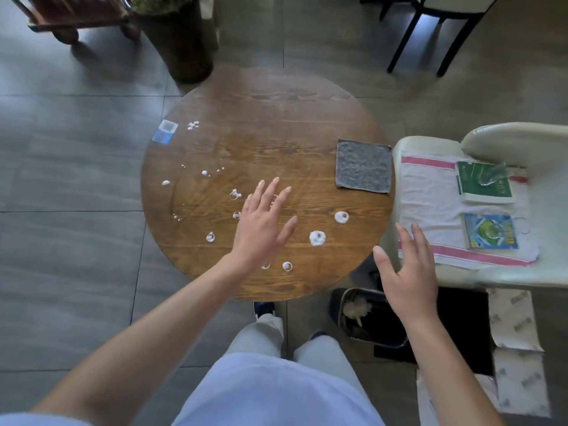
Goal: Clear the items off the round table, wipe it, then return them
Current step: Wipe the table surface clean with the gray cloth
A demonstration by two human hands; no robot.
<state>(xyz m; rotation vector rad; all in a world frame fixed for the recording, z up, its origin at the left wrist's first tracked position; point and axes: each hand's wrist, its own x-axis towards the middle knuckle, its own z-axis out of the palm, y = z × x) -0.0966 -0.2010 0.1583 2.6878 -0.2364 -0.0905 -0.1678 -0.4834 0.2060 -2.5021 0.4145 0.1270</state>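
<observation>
I had both hands empty with fingers spread: my left hand (264, 219) hovered over the round worktop (276, 124), my right hand (405, 269) hung just off its near-right edge. The books (484, 182) and a glass (495, 175) sat on the striped towel (430, 192) on the cream chair (522, 142), parked there, I judged, to free the wood for wiping. White foam blobs (317, 238) dotted the surface. The grey cloth (363, 166) lay flat near the right edge, within reach for wiping.
</observation>
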